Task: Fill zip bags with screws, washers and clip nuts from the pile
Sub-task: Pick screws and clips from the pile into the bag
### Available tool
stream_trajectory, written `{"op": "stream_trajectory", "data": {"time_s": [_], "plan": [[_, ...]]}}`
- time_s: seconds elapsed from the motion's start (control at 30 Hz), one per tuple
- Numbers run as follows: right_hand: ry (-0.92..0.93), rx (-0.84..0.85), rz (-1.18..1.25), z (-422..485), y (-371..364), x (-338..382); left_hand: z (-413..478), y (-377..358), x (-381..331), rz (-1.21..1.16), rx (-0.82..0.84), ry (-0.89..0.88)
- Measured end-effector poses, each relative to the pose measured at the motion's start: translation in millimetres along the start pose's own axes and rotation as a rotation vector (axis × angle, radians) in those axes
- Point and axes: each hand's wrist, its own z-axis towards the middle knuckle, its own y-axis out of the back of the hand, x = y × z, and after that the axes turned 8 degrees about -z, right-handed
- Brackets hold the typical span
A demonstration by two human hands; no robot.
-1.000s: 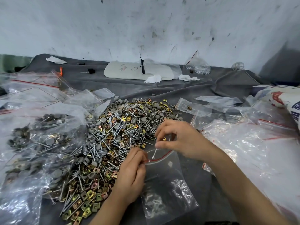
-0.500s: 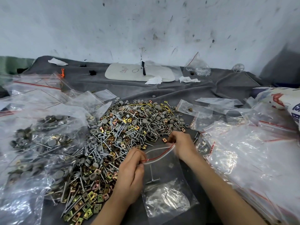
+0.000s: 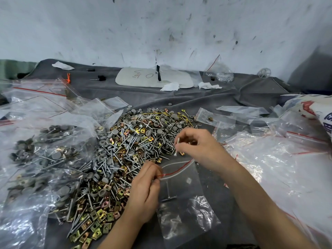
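My left hand (image 3: 145, 192) pinches the corner of the zip bag (image 3: 183, 203) to keep its mouth gaping just beside the pile (image 3: 125, 141), while my right hand (image 3: 199, 146), fingers curled, pinches a screw (image 3: 177, 147) above that opening, ready to drop in.

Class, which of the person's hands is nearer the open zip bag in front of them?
Left. The left hand pinches the zip bag at its red-lined mouth; the right hand hovers just beyond the mouth, pinching a screw.
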Motion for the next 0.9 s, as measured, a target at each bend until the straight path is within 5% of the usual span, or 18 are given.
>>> {"op": "stream_trajectory", "data": {"time_s": [0.13, 0.3, 0.4, 0.6, 0.73, 0.9], "plan": [[0.035, 0.148, -0.186, -5.4, -10.2, 0.6, 0.0, -1.2, -0.3, 0.007, -0.001, 0.007], [-0.006, -0.077, -0.089, 5.2, -1.1, -16.6, -1.5, 0.3, -0.4, 0.001, -0.004, 0.011], [-0.100, -0.212, -0.233, 19.5, 1.2, -40.7, -2.3, 1.3, 0.4, 0.004, -0.008, 0.025], [-0.087, 0.084, -0.444, 41.3, -37.0, -78.5, -1.7, -0.8, -1.6, -0.005, -0.020, 0.027], [0.005, 0.012, -0.552, 49.7, -54.0, -90.8, -1.0, -2.3, -3.2, 0.007, -0.008, 0.023], [-0.024, -0.107, -0.336, 42.5, -45.0, -83.4, 0.0, 1.6, -5.2, 0.024, -0.003, 0.011]]}}
